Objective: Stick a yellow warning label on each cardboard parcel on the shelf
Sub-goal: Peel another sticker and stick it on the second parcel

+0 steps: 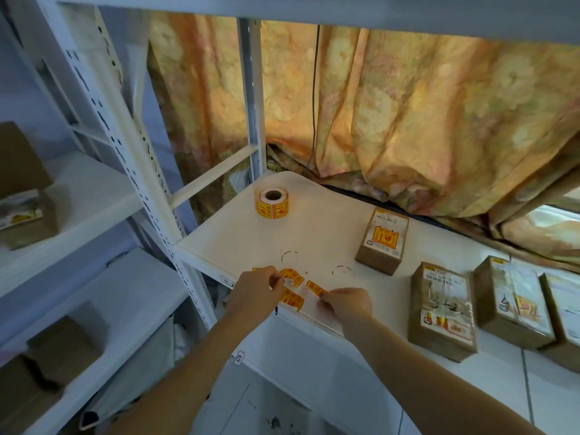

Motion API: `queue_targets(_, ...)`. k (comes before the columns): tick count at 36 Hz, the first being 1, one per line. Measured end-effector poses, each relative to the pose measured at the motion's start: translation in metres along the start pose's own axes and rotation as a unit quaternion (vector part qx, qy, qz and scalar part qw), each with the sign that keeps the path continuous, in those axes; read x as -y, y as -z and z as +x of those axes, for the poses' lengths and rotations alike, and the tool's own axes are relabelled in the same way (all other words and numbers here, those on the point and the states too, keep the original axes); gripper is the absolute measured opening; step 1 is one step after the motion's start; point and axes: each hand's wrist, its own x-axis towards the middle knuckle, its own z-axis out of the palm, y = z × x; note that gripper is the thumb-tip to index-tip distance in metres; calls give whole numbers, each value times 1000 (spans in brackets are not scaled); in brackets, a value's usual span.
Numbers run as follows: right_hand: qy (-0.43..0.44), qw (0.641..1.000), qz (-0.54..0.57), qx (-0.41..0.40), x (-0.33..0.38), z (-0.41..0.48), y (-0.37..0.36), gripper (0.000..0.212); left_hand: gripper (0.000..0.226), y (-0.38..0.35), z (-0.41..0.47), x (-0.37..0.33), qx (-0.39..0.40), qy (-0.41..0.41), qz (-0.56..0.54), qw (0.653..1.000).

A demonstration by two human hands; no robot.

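Observation:
A strip of yellow warning labels [292, 288] lies curled at the front edge of the white shelf [317, 233]. My left hand [260, 291] pinches the strip's left part. My right hand [346, 301] pinches one yellow label [315, 287] at the strip's right end. A roll of yellow labels [271, 204] stands further back on the shelf. Several cardboard parcels sit to the right: one [382, 241] carries a yellow label on top, another [442, 310] near the front, and a third [511, 304] beside it.
An orange floral curtain [408, 114] hangs behind the shelf. White shelf posts [131, 158] rise at the left. A neighbouring rack holds a cardboard box [26, 211] at the far left. The upper shelf board [314, 7] runs close overhead.

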Motion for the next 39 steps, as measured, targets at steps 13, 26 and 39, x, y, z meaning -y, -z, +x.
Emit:
queue_targets(13,155,984,51,66,12,-15,42,5,12,-20,16,-41,63,65,-214,973)
queue_targets(26,283,954,43,91,20,-36,136,22,16,-47,5,-113,46,-87,-323,941)
queue_targets(39,311,948,-56,45,-13,-25,217,41,28,-95,-6,-173,128,-194,-250,940)
